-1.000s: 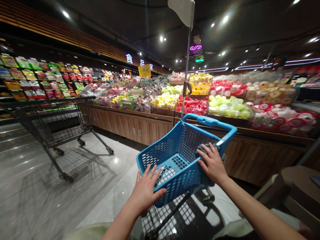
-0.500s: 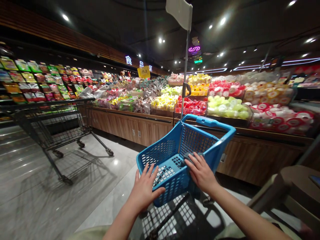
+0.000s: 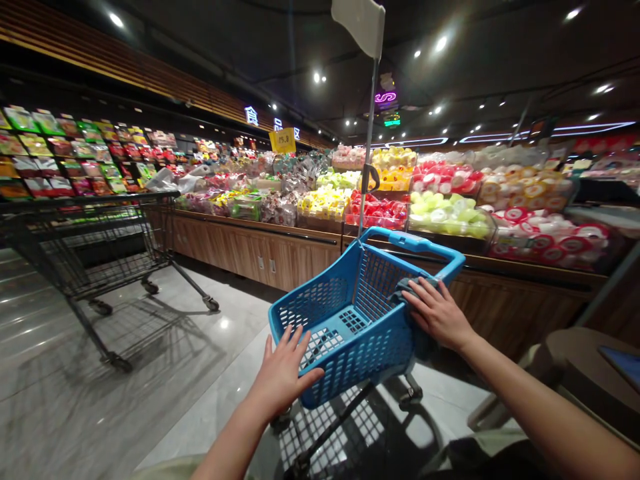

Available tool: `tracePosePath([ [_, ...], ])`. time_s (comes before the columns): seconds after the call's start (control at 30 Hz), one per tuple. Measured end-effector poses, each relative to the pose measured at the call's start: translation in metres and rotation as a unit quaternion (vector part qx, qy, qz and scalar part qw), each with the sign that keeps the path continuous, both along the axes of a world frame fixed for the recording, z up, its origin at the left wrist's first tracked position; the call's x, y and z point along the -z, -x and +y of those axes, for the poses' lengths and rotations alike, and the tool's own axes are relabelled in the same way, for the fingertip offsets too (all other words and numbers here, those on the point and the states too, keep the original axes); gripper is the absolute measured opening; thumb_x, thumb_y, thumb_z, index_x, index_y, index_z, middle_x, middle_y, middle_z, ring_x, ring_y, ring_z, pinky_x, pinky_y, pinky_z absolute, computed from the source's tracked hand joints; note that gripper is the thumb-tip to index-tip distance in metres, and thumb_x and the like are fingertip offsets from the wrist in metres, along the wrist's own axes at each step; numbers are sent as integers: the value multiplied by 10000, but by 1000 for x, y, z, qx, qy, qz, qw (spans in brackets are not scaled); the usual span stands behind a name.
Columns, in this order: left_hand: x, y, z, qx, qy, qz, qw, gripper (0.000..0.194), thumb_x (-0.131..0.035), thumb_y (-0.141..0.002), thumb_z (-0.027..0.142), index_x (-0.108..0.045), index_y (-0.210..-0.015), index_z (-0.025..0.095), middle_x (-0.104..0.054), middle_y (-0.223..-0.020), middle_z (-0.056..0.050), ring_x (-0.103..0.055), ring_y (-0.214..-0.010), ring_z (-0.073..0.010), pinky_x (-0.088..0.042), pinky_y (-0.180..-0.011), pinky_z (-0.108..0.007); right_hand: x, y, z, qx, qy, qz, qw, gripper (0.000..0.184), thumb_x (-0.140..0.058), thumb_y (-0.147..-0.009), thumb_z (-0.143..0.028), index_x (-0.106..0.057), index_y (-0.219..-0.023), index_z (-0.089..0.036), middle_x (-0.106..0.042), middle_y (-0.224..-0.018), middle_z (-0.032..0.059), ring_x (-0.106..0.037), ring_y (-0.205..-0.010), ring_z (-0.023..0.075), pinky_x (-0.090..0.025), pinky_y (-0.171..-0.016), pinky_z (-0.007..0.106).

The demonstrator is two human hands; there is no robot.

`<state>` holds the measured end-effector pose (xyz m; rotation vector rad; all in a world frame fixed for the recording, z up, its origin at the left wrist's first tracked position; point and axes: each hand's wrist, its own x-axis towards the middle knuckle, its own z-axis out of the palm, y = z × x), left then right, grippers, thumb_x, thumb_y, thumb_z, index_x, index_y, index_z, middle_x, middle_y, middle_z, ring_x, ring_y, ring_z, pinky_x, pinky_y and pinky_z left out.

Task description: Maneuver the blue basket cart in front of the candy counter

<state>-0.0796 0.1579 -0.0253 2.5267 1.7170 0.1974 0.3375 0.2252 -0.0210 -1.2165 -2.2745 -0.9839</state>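
A small blue plastic shopping cart (image 3: 345, 370) with perforated walls stands right in front of me, a pole with a pale flag (image 3: 360, 25) rising at its back. At the cart's near left corner, my left hand (image 3: 285, 367) rests over the rim with fingers spread, holding nothing loose. My right hand (image 3: 437, 310) presses a dark grey-blue cloth (image 3: 403, 288) onto the right side rim, close to the handle (image 3: 407, 240). Part of the cloth hangs down outside the wall, and the palm hides some of it. Nothing lies in the basket.
A dark metal shopping cart (image 3: 95, 247) stands at left on shiny floor tiles. Behind the blue cart runs a wooden display counter (image 3: 230, 243) heaped with packaged sweets and jelly cups (image 3: 447, 213). A brown round-topped stool (image 3: 570, 353) is close at right.
My right hand has slid the cloth along the rim, back and to the right toward the handle. The left hand stays at its corner. The view has shifted slightly.
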Motion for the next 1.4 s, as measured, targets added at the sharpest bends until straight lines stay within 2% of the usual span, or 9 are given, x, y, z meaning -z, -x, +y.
tracePosePath([
  [0.17, 5, 0, 3, 6, -5, -7, 1000, 839, -321, -850, 774, -329, -1492, 233, -246, -1577, -103, -160, -1455, -382, -104, -1126, -681, -16, -4, 9, 0, -19, 31, 999, 453, -490, -948, -382, -493, -1379, -242, -580, -1330, 94, -377, -1356, 314, -107, -1127, 643],
  [0.3, 6, 1, 4, 0, -4, -13, 1000, 820, -308, -849, 779, -346, -1485, 261, -261, -1574, -92, -169, -1452, -389, -100, -1117, -697, -15, 0, 17, 12, -12, 35, 999, 565, -514, -913, -501, -470, -1403, -222, -488, -1407, 146, -312, -1385, 357, -158, -1108, 651],
  [0.53, 5, -1, 5, -3, -8, -17, 1000, 797, -344, -853, 761, -362, -1478, 266, -276, -1571, -88, -166, -1450, -401, -95, -1112, -707, -9, -2, 22, -31, 11, 40, 999, 410, -507, -935, -392, -572, -1305, -228, -541, -1357, 103, -339, -1370, 328, -234, -1130, 586],
  [0.8, 1, -5, 5, -6, 0, -10, 1000, 805, -336, -852, 764, -360, -1478, 258, -271, -1571, -90, -156, -1455, -391, -77, -1112, -706, 7, 59, -4, -67, 59, 42, 995, 440, -553, -909, -362, -548, -1331, -237, -540, -1350, 107, -405, -1309, 313, -286, -1112, 587],
  [0.9, 1, -3, 4, -7, -1, -4, 1000, 817, -327, -850, 770, -350, -1483, 255, -257, -1574, -91, -147, -1457, -389, -78, -1113, -702, 12, 71, -7, -70, 56, 34, 995, 417, -551, -917, -329, -554, -1320, -225, -537, -1358, 110, -406, -1313, 312, -282, -1114, 590],
  [1.0, 1, -2, 3, -7, -2, 7, 1000, 835, -327, -846, 774, -345, -1486, 238, -243, -1576, -98, -136, -1460, -381, -74, -1121, -689, 11, 62, -2, -87, 56, -2, 995, 384, -514, -941, -271, -549, -1322, -236, -546, -1363, 87, -425, -1311, 285, -270, -1129, 572],
  [1.13, 0, -2, 2, -10, -4, 17, 1000, 836, -325, -851, 769, -344, -1486, 226, -242, -1576, -101, -131, -1464, -366, -73, -1127, -675, 3, 32, 10, -88, 51, -39, 994, 406, -498, -950, -245, -514, -1355, -246, -521, -1401, 74, -408, -1339, 275, -259, -1140, 560],
  [1.27, 1, -3, 1, -11, -7, 9, 1000, 824, -327, -853, 764, -353, -1483, 234, -254, -1574, -104, -135, -1464, -365, -81, -1128, -671, -3, 3, 18, -65, 32, -34, 997, 410, -489, -956, -260, -504, -1365, -241, -493, -1431, 80, -382, -1365, 278, -281, -1137, 540],
  [1.4, 3, -3, 1, -8, -9, -6, 1000, 816, -325, -852, 767, -357, -1481, 248, -263, -1573, -101, -142, -1461, -374, -79, -1121, -684, -2, -3, 19, -56, 25, -10, 998, 393, -475, -962, -275, -515, -1352, -237, -497, -1428, 74, -369, -1375, 276, -285, -1139, 534],
])
